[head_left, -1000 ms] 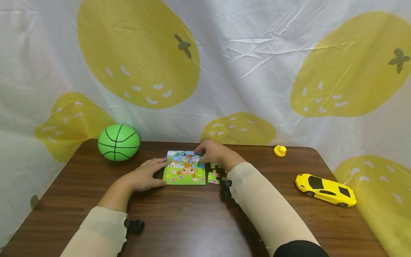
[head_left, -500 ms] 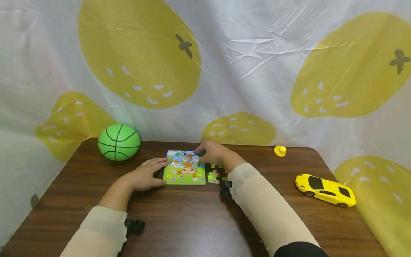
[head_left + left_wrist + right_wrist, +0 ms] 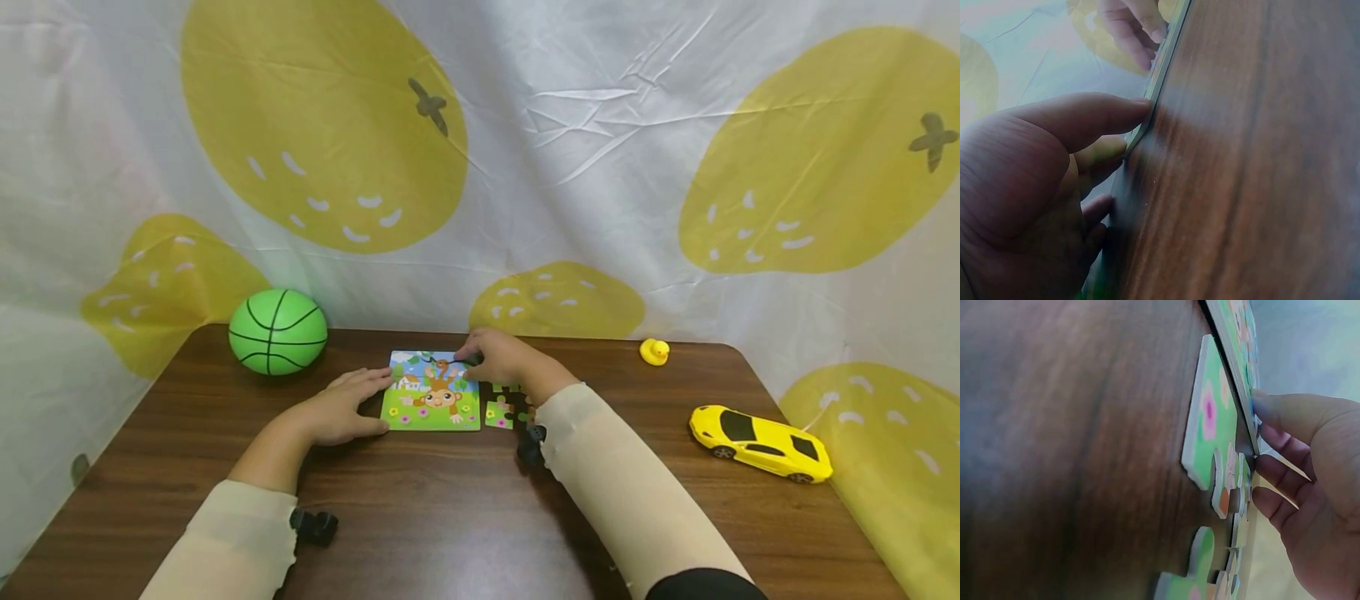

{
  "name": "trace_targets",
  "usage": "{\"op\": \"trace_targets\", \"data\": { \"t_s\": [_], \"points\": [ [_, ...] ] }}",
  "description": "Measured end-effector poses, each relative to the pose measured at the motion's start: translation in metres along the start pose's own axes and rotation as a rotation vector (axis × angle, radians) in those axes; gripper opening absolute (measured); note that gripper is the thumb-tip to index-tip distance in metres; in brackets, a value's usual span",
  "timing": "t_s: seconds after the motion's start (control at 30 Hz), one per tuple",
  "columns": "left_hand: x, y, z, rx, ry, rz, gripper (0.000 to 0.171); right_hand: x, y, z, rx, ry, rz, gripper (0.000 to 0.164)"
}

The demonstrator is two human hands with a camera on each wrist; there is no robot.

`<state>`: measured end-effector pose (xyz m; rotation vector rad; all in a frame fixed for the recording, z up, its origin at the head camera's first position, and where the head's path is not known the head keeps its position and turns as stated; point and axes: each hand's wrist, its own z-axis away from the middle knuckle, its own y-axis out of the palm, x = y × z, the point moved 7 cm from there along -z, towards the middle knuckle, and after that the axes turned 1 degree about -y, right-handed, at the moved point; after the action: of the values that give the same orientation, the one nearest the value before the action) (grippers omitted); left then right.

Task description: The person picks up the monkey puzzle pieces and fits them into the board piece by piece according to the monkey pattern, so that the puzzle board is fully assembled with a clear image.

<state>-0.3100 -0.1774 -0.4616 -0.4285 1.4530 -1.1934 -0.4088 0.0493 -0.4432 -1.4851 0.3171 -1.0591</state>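
A square jigsaw puzzle [image 3: 431, 400] with a hanging monkey picture lies on the wooden table, its monkey face and flowers uncovered. At its left side is my left hand [image 3: 341, 410], fingertips on the left edge and thumb at the near left corner. The left wrist view shows that thumb [image 3: 1107, 115] stretched straight to the edge. My right hand [image 3: 498, 358] is at the far right corner, with thumb and fingertips spread along the edge. In the right wrist view its thumb [image 3: 1291, 412] meets the puzzle's side, the other fingers slightly bent and partly hidden behind.
Loose jigsaw pieces [image 3: 498, 414] lie just right of the puzzle, partly under my right wrist. A green ball [image 3: 277, 333] sits at the back left of the table [image 3: 420, 517]. A yellow rubber duck [image 3: 655, 352] and a yellow toy car [image 3: 761, 443] are on the right.
Both hands stay at the puzzle's edges. The right wrist shifts very slightly to the right; the puzzle and the loose pieces keep their places.
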Motion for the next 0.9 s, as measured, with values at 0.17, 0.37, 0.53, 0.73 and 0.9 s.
{"op": "trace_targets", "data": {
  "t_s": [0.17, 0.37, 0.53, 0.73, 0.9],
  "points": [
    [-0.001, 0.000, 0.001, 0.003, 0.004, -0.005, 0.081, -0.002, -0.004, 0.009, -0.039, 0.030, -0.048, 0.041],
    [-0.002, 0.000, 0.001, 0.005, 0.011, -0.015, 0.081, -0.010, -0.010, 0.032, -0.129, 0.073, -0.166, 0.042],
    [-0.002, 0.000, 0.000, 0.009, 0.009, -0.016, 0.081, -0.023, -0.012, 0.056, -0.184, 0.153, -0.273, 0.043],
    [-0.002, 0.000, 0.001, 0.013, 0.006, -0.014, 0.082, -0.037, -0.013, 0.072, -0.198, 0.194, -0.278, 0.045],
    [-0.001, 0.001, 0.001, 0.010, 0.012, -0.012, 0.081, -0.043, -0.011, 0.078, -0.188, 0.217, -0.277, 0.045]
  ]
}}
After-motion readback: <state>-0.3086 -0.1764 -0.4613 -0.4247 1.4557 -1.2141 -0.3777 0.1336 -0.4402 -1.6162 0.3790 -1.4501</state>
